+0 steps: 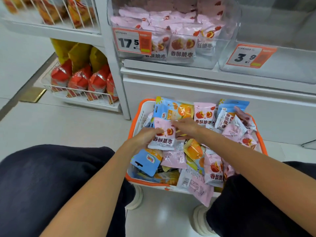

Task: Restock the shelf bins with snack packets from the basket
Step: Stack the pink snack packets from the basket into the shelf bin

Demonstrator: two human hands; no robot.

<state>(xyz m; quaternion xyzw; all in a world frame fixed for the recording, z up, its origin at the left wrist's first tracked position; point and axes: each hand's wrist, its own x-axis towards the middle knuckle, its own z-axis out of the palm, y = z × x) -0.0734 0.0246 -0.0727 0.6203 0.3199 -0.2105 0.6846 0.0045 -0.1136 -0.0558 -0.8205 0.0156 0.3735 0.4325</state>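
Note:
An orange-rimmed white basket (135, 117) stands on the floor between my knees, heaped with pink and blue snack packets. My left hand (145, 136) grips a pink packet (163, 135) by its left edge, just above the heap. My right hand (187, 128) reaches across with straight fingers that touch the packet's right side. Above, a clear shelf bin (213, 53) with a 17.5 price tag holds several of the same pink packets. A second clear bin (290, 65), tagged 3.9, looks empty.
A white cabinet front (222, 96) rises right behind the basket. To the left, wire racks (77, 93) hold red and yellow bags. Pale floor tiles (68, 125) spread to the left. My dark trousers and white shoes (136, 197) flank the basket.

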